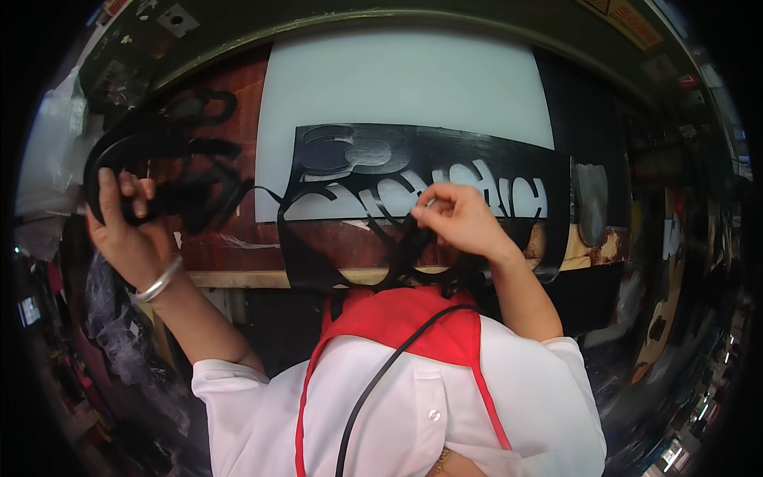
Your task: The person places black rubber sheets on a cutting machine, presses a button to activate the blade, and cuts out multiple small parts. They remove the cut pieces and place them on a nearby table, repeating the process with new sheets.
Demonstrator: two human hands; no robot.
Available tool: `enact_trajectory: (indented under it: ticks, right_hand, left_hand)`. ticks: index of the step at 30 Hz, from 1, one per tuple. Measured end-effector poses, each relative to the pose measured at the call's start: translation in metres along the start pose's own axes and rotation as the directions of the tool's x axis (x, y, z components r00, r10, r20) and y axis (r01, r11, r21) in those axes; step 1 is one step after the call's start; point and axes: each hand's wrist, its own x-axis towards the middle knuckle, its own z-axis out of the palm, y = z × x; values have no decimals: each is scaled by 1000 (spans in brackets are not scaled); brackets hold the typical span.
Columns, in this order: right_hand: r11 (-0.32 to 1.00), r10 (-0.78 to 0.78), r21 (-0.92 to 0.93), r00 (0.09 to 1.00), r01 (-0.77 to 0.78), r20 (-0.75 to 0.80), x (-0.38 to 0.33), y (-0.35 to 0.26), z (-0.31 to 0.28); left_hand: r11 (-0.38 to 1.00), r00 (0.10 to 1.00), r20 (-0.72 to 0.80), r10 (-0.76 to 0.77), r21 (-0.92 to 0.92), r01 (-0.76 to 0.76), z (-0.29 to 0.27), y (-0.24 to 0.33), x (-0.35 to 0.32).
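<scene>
A black sheet with several curved cut-outs hangs over the front edge of the work table, its far part on a white board. My right hand is closed in a pinch at the sheet's middle, on its black material between the openings. Far out to the left, my left hand closes loosely around a black curved piece, index finger fairly straight. More black curved pieces lie or hang beside it, blurred. A thin black strip runs from them toward the sheet. U-shaped outlines show at the sheet's far left.
A flat grey oblong piece lies right of the sheet. The reddish-brown table top has a worn, pale front edge. Behind the board runs a green machine beam. Clear plastic wrap hangs at the left; a black cable crosses my red apron.
</scene>
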Motion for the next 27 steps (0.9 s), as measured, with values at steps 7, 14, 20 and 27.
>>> enact_trajectory:
  ticks: [7,14,20,27]
  right_hand:
    - [842,-429,-476,851,255,-303,59,14,-13]
    - [674,-538,-664,831,323,-141,113,11,-10]
    - [555,-397,-819,912,147,-105,123,-5,-9]
    - [735,-104,-657,985,168,135,146,-9,-13]
  left_hand:
    - [940,972,-47,229,270,-209,24,26,53]
    - [983,983,31,-179,-32,180,27,-9,64]
    - [988,986,70,-154,28,153,19,-20,60]
    - [758,946,323,-19,621,-197,84,-123,-50]
